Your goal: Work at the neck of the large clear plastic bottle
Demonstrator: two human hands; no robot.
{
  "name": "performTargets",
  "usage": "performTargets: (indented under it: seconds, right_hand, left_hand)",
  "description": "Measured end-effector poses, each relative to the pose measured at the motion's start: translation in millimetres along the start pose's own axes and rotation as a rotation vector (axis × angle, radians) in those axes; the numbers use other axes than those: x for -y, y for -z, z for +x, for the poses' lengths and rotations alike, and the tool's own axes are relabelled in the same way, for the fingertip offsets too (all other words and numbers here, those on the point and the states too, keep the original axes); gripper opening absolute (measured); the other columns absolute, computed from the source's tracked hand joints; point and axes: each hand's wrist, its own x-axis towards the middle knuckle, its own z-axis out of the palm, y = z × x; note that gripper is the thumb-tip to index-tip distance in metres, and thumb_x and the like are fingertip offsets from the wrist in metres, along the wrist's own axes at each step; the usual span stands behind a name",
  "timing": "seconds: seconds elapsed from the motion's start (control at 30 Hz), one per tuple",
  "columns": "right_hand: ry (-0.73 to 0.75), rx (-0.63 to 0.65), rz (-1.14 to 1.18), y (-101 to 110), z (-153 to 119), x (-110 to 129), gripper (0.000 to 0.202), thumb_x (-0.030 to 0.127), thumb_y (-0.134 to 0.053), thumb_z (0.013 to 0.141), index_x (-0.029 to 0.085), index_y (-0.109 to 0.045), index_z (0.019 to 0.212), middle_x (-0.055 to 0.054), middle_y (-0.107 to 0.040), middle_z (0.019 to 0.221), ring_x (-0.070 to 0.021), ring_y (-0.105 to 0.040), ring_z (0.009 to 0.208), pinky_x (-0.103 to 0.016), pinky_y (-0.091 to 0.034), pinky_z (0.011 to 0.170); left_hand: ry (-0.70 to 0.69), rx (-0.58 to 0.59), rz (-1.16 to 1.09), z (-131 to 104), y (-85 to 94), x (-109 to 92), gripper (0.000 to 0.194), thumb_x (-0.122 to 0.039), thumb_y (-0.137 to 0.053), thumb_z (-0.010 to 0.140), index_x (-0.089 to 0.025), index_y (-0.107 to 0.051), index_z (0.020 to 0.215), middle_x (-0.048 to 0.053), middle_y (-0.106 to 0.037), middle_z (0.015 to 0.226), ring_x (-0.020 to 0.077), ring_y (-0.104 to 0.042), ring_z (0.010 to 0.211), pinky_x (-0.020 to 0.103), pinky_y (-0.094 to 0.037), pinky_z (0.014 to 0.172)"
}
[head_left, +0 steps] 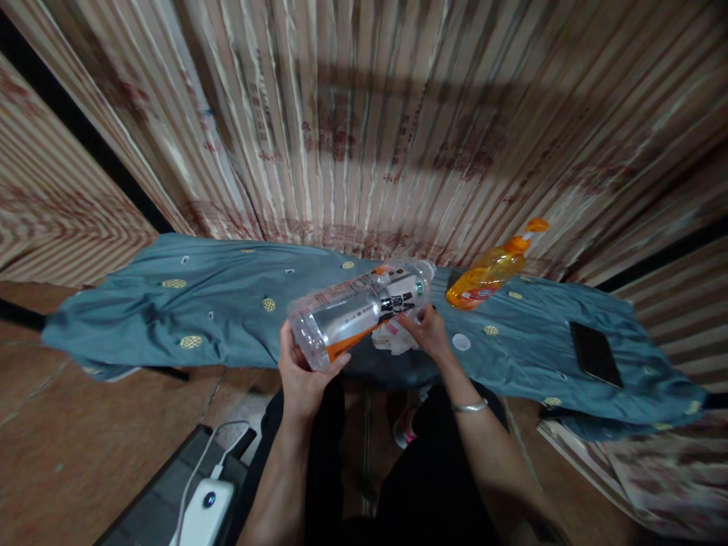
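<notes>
A large clear plastic bottle [356,312] with a silver, black and orange label is held tilted above the cloth-covered table, its neck to the upper right. My left hand [304,379] is wrapped round its base. My right hand [428,332] grips the label side near the neck, with some fingers hidden behind the bottle. A crumpled whitish tissue or cloth [393,339] shows below the bottle beside my right fingers; whether I touch it I cannot tell. A round white cap [461,342] lies on the table right of my right hand.
An orange dish soap bottle [486,277] stands toward the back right of the green tablecloth [239,303]. A black phone [595,353] lies near the right end. Corrugated cardboard stacks [364,129] rise behind. At lower left, a white power bank [205,506] with a cable rests on a dark surface.
</notes>
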Motion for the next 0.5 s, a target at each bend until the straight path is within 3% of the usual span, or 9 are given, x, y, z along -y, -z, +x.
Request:
performTargets:
  seconds: [0.5]
  right_hand:
    - [-0.032,-0.009,-0.006,0.3,0.6,3.0,0.064,0.074,-0.073,0.061,0.019,-0.065,0.093,-0.011,-0.076,0.084,-0.0269,-0.070,0.074,-0.037,-0.054,0.067]
  left_hand:
    - [0.048,-0.007,-0.038,-0.1,-2.1,-2.3,0.086,-0.036,-0.095,0.050,-0.019,-0.057,0.126,0.010,-0.068,0.119,0.0262,-0.070,0.105,0.035,-0.058,0.089]
